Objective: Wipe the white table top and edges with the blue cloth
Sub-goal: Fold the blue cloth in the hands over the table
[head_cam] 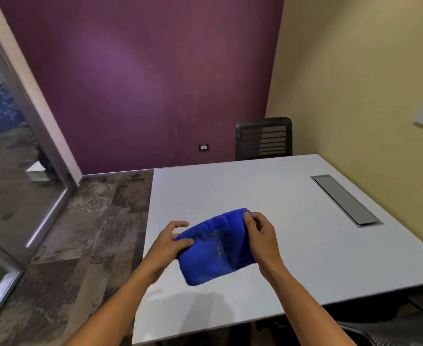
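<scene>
A folded blue cloth (215, 248) hangs a little above the white table (292, 245), casting a shadow on the top near the front edge. My left hand (170, 243) pinches the cloth's left edge between thumb and fingers. My right hand (261, 236) grips the cloth's right edge, fingers curled over its top corner. Both forearms reach in from the bottom of the view.
A grey cable hatch (346, 199) is set into the table near the yellow wall on the right. A black mesh chair (264, 138) stands behind the far edge. Another dark chair (390, 330) sits at the bottom right. Glass partition (11, 171) on the left.
</scene>
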The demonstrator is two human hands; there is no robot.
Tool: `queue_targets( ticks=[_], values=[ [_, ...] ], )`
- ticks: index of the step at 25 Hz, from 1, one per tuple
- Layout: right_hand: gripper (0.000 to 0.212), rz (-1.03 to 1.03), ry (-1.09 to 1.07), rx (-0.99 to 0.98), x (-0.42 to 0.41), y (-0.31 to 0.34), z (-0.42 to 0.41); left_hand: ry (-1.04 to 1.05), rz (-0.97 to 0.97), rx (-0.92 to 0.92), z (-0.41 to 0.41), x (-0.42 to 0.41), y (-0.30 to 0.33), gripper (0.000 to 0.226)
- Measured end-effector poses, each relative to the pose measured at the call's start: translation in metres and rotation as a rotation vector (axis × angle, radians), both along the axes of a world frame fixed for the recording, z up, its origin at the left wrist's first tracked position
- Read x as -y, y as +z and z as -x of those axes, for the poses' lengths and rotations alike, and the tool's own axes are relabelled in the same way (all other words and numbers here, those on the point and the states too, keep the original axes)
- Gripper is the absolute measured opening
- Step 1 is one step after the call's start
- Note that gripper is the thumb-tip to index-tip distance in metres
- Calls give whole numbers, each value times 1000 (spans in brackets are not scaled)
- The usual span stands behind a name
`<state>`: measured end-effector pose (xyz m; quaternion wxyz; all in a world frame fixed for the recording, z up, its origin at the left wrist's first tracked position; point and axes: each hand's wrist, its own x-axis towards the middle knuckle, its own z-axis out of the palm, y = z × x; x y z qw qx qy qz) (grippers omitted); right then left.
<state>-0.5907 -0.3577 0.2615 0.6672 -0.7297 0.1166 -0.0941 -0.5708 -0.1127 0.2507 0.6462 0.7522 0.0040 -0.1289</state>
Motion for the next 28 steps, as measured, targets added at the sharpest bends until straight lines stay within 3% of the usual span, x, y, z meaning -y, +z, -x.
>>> queue_targets(
  ticks=[7, 12, 15, 16, 18, 20, 21, 23, 25, 28],
  values=[
    [34, -98, 87, -203, -9, -10, -33, 305, 189, -109, -13, -16, -5, 23],
    [36, -105, 100, -299, -28, -17, -70, 377, 192, -120, -43, -26, -10, 12],
    [40, -130, 118, -337, -32, -17, -93, 317, 278, -202, -64, -35, -13, 29],
    [41, -137, 131, -330, -32, -16, -99, 294, 268, -209, -71, -38, -17, 42],
    [34, -129, 147, -271, -41, -14, -112, 261, 64, -137, -89, -41, -24, 58],
    [18, -67, 119, -209, -55, -12, -124, 256, -175, -42, -104, -41, -27, 52],
    [13, -24, 114, -179, -64, -10, -127, 239, -160, -39, -109, -39, -27, 42],
    [13, 91, 137, -109, -85, -8, -131, 166, 148, -158, -117, -29, -24, 35],
    [16, 241, 211, -9, -104, -6, -127, 106, 441, -251, -121, -15, -19, 45],
    [29, 571, 492, 154, -125, -5, -116, 193, 557, -247, -124, 2, -13, 56]
  ],
)
